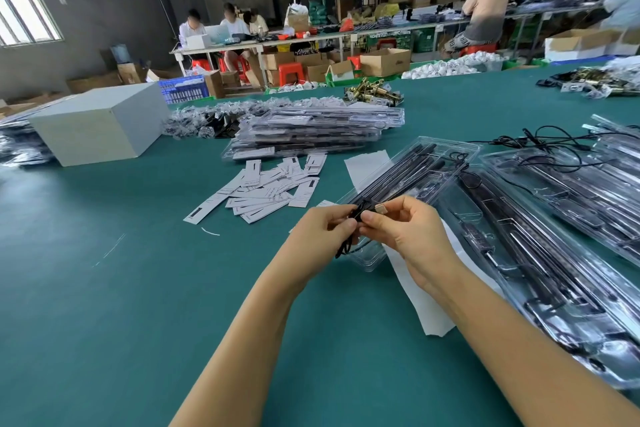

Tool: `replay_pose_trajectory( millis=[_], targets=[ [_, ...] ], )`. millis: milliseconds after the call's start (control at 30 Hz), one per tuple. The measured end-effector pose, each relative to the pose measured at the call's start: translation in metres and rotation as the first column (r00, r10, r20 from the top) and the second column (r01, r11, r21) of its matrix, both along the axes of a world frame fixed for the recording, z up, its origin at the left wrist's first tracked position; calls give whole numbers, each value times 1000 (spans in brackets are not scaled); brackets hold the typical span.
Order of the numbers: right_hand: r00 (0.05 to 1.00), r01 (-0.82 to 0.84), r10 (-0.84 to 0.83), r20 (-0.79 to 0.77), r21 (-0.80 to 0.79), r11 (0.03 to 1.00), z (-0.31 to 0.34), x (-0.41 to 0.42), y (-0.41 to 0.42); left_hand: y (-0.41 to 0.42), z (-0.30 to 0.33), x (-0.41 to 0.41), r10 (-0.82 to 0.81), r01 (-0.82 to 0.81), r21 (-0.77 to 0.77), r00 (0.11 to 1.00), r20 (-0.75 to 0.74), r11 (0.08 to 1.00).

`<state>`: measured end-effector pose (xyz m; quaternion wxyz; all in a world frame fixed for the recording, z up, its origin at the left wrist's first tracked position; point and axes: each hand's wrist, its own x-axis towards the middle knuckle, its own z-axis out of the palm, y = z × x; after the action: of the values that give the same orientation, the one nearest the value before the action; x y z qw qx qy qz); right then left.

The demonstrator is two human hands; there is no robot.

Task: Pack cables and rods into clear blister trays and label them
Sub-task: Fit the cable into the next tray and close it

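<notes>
Both hands pinch a thin black cable (346, 246) above the open blister tray (408, 170): left hand (323, 236) on the bundle, right hand (401, 232) beside its metal plug (382, 209) (light, limp, so grip the stiff plug).

My hands meet at the centre of the frame, left hand (329, 230) touching right hand (405, 232), both pinching a cable (349, 239) between them. Just behind them lies an open blister tray (408, 177) holding rods (398, 173), running toward the upper right. More filled trays (554, 253) lie along the right edge. To the left of my hands, labels (263, 189) lie scattered on the table (138, 288). Behind the labels sits a stack of packed trays (311, 132), and a box (100, 121) stands at the left, further back.
</notes>
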<state>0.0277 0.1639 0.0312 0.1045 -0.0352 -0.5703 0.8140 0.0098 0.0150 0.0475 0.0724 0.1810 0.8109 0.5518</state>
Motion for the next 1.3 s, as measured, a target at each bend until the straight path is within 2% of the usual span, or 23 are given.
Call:
replay_pose_trajectory(
  millis=[67, 167, 267, 333, 433, 567, 767, 933, 1067, 1167, 1233, 1300],
  targets=[
    [1000, -3, 3, 7, -35, 999, 0, 0, 1, 1, 1, 2, 2, -3, 68, 1000, 22, 998],
    [1000, 12, -11, 17, -59, 998, -1, -1, 1, 6, -1, 5, 5, -5, 5, 1000, -28, 1000],
    [1000, 0, 0, 14, 20, 1000, 1, -1, 4, 7, -1, 5, -22, 17, -63, 995, -92, 998],
    [995, -92, 90, 34, 83, 992, 6, 0, 8, 4, 2, 4, -57, 51, -63, 994, -90, 997],
    [966, -255, 248, 71, 126, 959, 13, 3, 18, -1, 3, 3, -115, 115, -15, 992, -42, 993],
    [933, -361, 354, 72, 204, 910, 18, 6, 25, -6, 3, 0, -153, 142, 136, 986, 73, 981],
    [926, -372, 373, 57, 300, 878, 22, 7, 30, -3, 1, 0, -205, 188, 189, 976, 73, 964],
    [909, -416, 397, 124, 228, 880, 19, 6, 32, 0, -2, 0, -191, 172, 223, 979, 67, 959],
    [907, -421, 387, 168, 297, 857, 24, 9, 40, 4, -3, 2, -146, 133, 190, 988, 54, 973],
    [911, -413, 373, 177, 401, 818, 33, 13, 46, 6, -4, 1, -31, 31, 146, 1000, -2, 989],
    [918, -396, 353, 180, 455, 797, 41, 16, 53, 5, -5, -1, 63, -56, 70, 993, -102, 996],
    [927, -375, 327, 184, 488, 788, 49, 19, 66, 2, -7, -3, 26, -57, -105, 962, -272, 993]
  ],
)
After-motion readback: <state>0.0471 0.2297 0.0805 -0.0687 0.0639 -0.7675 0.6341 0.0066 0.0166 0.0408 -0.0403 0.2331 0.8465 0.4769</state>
